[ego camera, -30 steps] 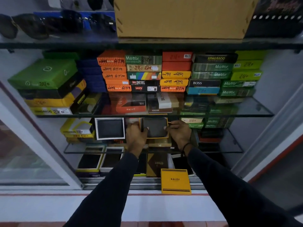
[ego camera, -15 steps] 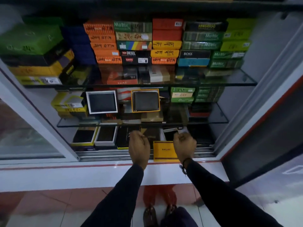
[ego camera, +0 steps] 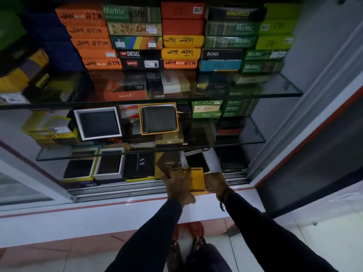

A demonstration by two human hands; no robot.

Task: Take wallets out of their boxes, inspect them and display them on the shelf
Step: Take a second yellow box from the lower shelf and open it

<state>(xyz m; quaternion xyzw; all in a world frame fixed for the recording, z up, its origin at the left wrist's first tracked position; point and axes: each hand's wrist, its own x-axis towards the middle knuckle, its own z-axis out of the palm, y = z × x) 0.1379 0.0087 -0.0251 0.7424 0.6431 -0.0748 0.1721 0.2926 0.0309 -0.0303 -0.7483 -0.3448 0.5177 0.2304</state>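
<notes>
A yellow Balisi wallet box (ego camera: pixel 197 180) lies at the front edge of the cabinet's bottom level. My left hand (ego camera: pixel 179 185) rests flat on its lid with fingers spread. My right hand (ego camera: pixel 215 183) grips the box's right edge. On the middle glass shelf (ego camera: pixel 251 132), a dark wallet in a yellow-rimmed open box (ego camera: pixel 158 119) stands propped up facing me. To its left stands another dark wallet in a white-rimmed box (ego camera: pixel 98 123).
Stacks of coloured wallet boxes (ego camera: pixel 182 40) fill the upper glass shelf (ego camera: pixel 275 85). A phone (ego camera: pixel 197 160) and more open wallet boxes (ego camera: pixel 109 163) lie on the bottom level. A sliding glass door (ego camera: pixel 23 173) stands at left and the door track (ego camera: pixel 137 190) runs along the front.
Both hands let go of the yellow-rimmed wallet box on the middle shelf and dropped to the yellow Balisi box below. My view tilted downward.
</notes>
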